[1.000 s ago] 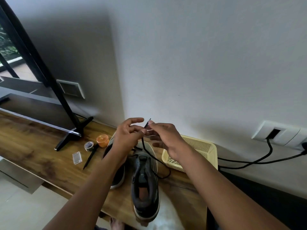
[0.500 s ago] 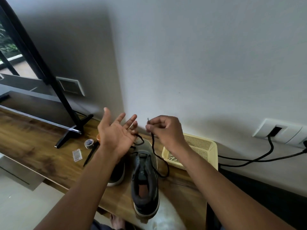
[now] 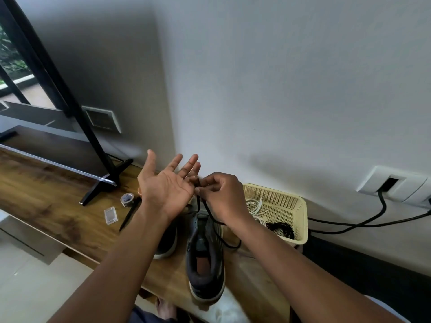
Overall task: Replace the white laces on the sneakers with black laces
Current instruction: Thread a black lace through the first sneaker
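Pinching the black lace (image 3: 211,214) near its tip with the right hand (image 3: 221,197), fingers curling tight round it, just above the toe of the right-hand sneaker (image 3: 205,259). Trailing down from that pinch across the shoe's tongue and looping out onto the wood by the sneaker's right side. Hovering just left of it, palm up and fingers spreading loose, the left hand (image 3: 166,187), gripping nothing, its little-finger edge almost touching the right hand's fingertips. Sitting side by side near the front edge of the table (image 3: 46,197), both dark sneakers, heels toward the front edge, the left-hand sneaker (image 3: 166,238) half hiding under the left forearm. Resting against the wall at the table's back right, the cream basket (image 3: 300,210), holding white laces (image 3: 255,207) on its left side and a bundle of black lace (image 3: 281,227) toward its front. Lying left of the shoes: a roll of tape (image 3: 127,198), a small clear plastic case (image 3: 110,214) and a black pen (image 3: 129,215). Standing along the table's back left, a TV (image 3: 53,145) on its black foot. Running along the wall at far right, black cables (image 3: 363,223) plugging into a white socket (image 3: 396,185).
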Motion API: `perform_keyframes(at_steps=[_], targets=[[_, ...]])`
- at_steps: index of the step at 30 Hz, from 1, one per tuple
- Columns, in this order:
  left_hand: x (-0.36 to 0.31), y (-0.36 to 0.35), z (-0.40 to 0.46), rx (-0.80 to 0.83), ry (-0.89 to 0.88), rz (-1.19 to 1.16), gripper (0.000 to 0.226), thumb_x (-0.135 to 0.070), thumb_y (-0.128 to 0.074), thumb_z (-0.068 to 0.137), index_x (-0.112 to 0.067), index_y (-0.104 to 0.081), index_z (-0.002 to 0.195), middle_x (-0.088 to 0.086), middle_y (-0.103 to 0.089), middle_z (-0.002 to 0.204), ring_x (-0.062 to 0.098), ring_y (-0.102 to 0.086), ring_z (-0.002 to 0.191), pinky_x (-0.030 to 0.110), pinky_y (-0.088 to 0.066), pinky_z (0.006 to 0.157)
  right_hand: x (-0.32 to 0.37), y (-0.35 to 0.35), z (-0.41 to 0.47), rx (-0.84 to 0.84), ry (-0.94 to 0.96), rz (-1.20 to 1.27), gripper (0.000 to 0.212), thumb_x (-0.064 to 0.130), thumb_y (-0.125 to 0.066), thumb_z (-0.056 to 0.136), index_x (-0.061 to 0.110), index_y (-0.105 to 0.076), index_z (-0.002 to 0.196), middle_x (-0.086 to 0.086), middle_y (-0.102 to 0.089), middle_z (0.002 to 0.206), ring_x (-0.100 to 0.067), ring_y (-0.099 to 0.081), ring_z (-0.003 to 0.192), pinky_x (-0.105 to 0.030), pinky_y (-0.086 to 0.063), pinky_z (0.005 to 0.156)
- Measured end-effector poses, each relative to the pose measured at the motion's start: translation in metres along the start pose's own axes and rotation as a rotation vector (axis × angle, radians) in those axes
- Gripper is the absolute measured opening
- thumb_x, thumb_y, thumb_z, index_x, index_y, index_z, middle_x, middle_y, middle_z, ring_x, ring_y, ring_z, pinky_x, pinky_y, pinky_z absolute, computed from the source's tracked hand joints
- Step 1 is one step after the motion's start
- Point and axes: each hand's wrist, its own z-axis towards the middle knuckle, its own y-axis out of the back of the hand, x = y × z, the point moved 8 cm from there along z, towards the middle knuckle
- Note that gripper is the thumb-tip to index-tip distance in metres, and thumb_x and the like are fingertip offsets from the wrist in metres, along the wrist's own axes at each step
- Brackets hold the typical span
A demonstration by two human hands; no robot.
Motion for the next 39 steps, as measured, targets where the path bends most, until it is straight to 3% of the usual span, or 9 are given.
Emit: perform_keyframes(at_steps=[2,5,8,11,15,21,28,34,39], targets=[[0.0,-0.003,0.0,0.032,-0.014,0.005,0.073,-0.062,-0.053,0.096,-0.007,-0.045,0.144,0.029,-0.063,0.138,0.042,-0.063,0.128,0.043,-0.043,0.116,-0.005,0.0,0.002,0.004,-0.051,0.066,0.017,0.016,-0.089,0.077,0.027,-0.079,0.083,0.009,-0.078,0.076,-0.008,-0.076,0.076,-0.031,-0.06,0.081],[-0.005,-0.001,0.001,-0.022,-0.081,0.199,0.054,-0.042,-0.047,0.107,-0.002,-0.049,0.144,0.025,-0.067,0.135,0.039,-0.065,0.128,0.046,-0.046,0.116,-0.007,0.003,0.004,0.014,-0.118,0.204,0.013,0.007,-0.086,0.079,0.012,-0.083,0.09,-0.004,-0.08,0.081,-0.018,-0.076,0.078,-0.033,-0.06,0.078],[-0.011,0.005,0.0,-0.149,-0.198,0.675,0.029,-0.021,-0.056,0.107,-0.003,-0.068,0.126,0.019,-0.077,0.116,0.031,-0.074,0.11,0.04,-0.057,0.1,-0.005,0.011,0.004,0.012,-0.161,0.299,0.01,0.003,-0.082,0.083,0.004,-0.082,0.092,-0.01,-0.079,0.079,-0.012,-0.071,0.065,-0.018,-0.051,0.062],[-0.012,0.008,-0.002,-0.169,-0.264,0.889,0.015,-0.016,-0.077,0.095,-0.004,-0.079,0.103,0.021,-0.079,0.094,0.031,-0.076,0.086,0.035,-0.065,0.082,-0.004,0.018,0.005,0.001,-0.18,0.368,0.007,0.001,-0.08,0.085,0.0,-0.081,0.092,-0.015,-0.078,0.079,-0.016,-0.072,0.066,-0.019,-0.054,0.061],[-0.009,0.009,0.0,-0.142,-0.268,0.916,0.009,-0.009,-0.08,0.09,-0.004,-0.081,0.097,0.023,-0.078,0.086,0.026,-0.075,0.075,0.029,-0.064,0.072,-0.006,0.019,0.006,-0.004,-0.164,0.272,0.005,0.007,-0.081,0.085,0.007,-0.083,0.09,-0.008,-0.079,0.078,-0.014,-0.074,0.07,-0.019,-0.053,0.062],[-0.004,0.008,0.002,-0.093,-0.252,0.915,0.005,-0.005,-0.079,0.09,-0.005,-0.082,0.095,0.022,-0.078,0.086,0.024,-0.077,0.073,0.026,-0.063,0.068,-0.01,0.02,0.009,-0.037,-0.127,0.148,0.008,0.018,-0.084,0.084,0.019,-0.085,0.092,0.004,-0.08,0.082,-0.014,-0.077,0.086,-0.044,-0.061,0.09],[-0.003,0.008,0.002,-0.082,-0.259,0.942,0.006,-0.008,-0.083,0.087,-0.011,-0.084,0.092,0.018,-0.08,0.089,0.029,-0.079,0.079,0.027,-0.063,0.07,-0.001,0.02,0.009,-0.032,-0.015,-0.011,0.002,0.035,-0.082,0.086,0.033,-0.083,0.085,0.015,-0.077,0.075,-0.001,-0.073,0.076,-0.039,-0.06,0.079],[-0.005,0.008,0.002,-0.068,-0.272,0.98,0.011,-0.012,-0.084,0.087,-0.022,-0.086,0.088,0.012,-0.081,0.088,0.017,-0.075,0.074,0.022,-0.06,0.071,0.002,0.021,0.009,-0.065,0.015,-0.032,0.007,0.038,-0.082,0.084,0.032,-0.082,0.081,0.013,-0.075,0.071,-0.005,-0.073,0.072,-0.04,-0.06,0.072],[-0.005,0.005,0.0,-0.027,-0.254,0.897,0.016,-0.001,-0.079,0.089,-0.015,-0.085,0.094,0.02,-0.079,0.092,0.027,-0.077,0.082,0.027,-0.062,0.073,0.004,0.02,0.011,-0.056,0.006,-0.031,0.004,0.032,-0.082,0.084,0.03,-0.083,0.081,0.015,-0.076,0.072,-0.004,-0.073,0.073,-0.041,-0.06,0.075]])
